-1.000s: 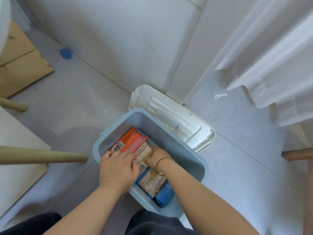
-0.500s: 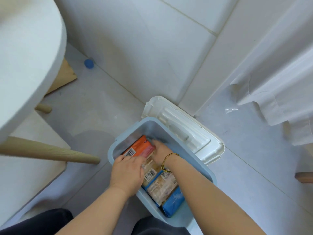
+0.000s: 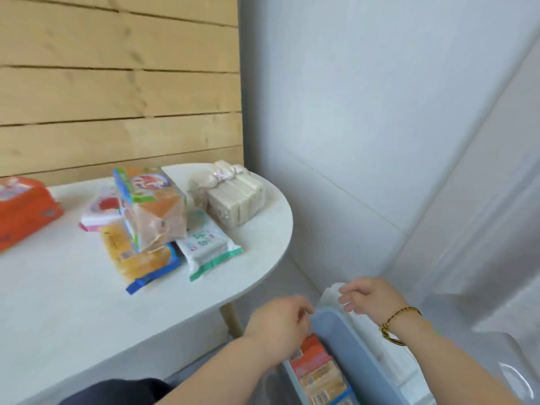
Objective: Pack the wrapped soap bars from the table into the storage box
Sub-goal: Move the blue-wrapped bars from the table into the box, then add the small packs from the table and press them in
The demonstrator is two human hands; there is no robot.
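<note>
Hands have come up out of the storage box below — left hand and right hand loosely curled, empty — so soap bars up-left on the table come next.

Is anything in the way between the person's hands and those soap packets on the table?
Nothing visible. The left hand and right hand are by the light blue plastic storage box; only bare white tabletop lies before the nearest white-and-green wrapped soap packet.

no legible text; green print on white soap pack blurred.
</note>
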